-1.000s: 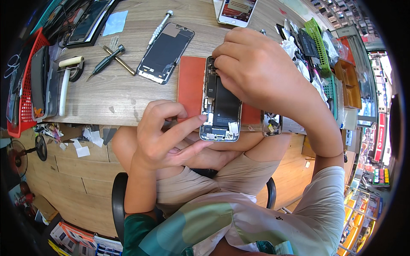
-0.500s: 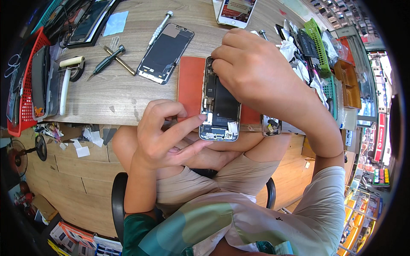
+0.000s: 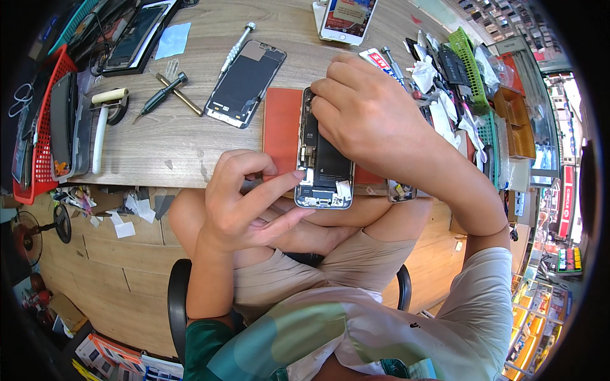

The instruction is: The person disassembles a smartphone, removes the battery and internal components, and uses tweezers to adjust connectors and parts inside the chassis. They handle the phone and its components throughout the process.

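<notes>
At the desk's near edge, your opened phone [image 3: 323, 162] lies on the red mat [image 3: 281, 130], lower end overhanging toward your lap. Your left hand [image 3: 244, 203] pinches its lower left corner, fingers curled, thumb and forefinger closed on the frame. Your right hand [image 3: 368, 117] covers the upper half, fingers bent onto the internals; can't tell whether it grips a tool or part.

Advice: keep the left pinch firm so the chassis doesn't tip off the edge; better, slide it fully onto the mat. Press lightly near the battery, and keep fingertips off the flex cables at the bottom.

Around you:
- detached dark screen panel [image 3: 246, 82] left of the mat
- screwdriver [image 3: 237, 46] above it
- pale blue square sheet [image 3: 172, 40] upper left
- red basket [image 3: 39, 120] far left
- green basket [image 3: 467, 60] upper right
- phone with lit orange-and-white screen [image 3: 346, 16] at top
</notes>
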Available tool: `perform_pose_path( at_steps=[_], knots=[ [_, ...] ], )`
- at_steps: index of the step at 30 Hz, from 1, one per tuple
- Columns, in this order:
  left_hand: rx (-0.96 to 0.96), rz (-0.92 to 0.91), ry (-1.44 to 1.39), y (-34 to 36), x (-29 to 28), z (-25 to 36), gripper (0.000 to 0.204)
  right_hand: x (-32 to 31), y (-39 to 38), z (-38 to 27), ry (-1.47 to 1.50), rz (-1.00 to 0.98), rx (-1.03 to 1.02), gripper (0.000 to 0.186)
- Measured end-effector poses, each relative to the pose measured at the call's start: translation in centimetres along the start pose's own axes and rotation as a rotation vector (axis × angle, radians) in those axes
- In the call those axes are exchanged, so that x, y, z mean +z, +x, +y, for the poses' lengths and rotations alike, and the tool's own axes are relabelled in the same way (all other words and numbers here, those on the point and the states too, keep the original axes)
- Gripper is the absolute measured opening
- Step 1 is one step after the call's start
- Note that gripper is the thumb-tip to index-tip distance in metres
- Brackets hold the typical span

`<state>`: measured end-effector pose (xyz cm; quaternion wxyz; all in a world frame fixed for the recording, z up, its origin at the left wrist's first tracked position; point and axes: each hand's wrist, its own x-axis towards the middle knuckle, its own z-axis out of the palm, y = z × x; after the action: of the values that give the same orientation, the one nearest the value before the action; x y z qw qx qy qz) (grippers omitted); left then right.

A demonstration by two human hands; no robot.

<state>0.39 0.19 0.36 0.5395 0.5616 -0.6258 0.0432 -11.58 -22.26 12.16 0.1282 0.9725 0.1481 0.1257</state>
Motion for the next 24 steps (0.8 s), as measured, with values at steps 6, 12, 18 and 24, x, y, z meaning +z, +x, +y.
perform_pose_path(
  at_steps=[6, 12, 18, 24],
  knots=[
    [0.005, -0.001, -0.002, 0.0, 0.0, 0.0, 0.06, -0.3, -0.2, 0.1, 0.118, -0.017, 0.054, 0.017],
    [-0.002, 0.005, -0.003, -0.1, 0.1, 0.0, 0.059, -1.2, 0.6, -0.2, 0.058, -0.153, 0.05, 0.015],
    [-0.007, 0.009, -0.005, -0.2, 0.2, -0.1, 0.059, -1.8, 1.3, -0.7, -0.006, -0.264, 0.015, 0.013],
    [-0.008, 0.003, 0.0, -0.1, 0.1, 0.1, 0.06, -1.5, 1.3, -0.2, 0.003, -0.217, 0.02, 0.013]
  ],
)
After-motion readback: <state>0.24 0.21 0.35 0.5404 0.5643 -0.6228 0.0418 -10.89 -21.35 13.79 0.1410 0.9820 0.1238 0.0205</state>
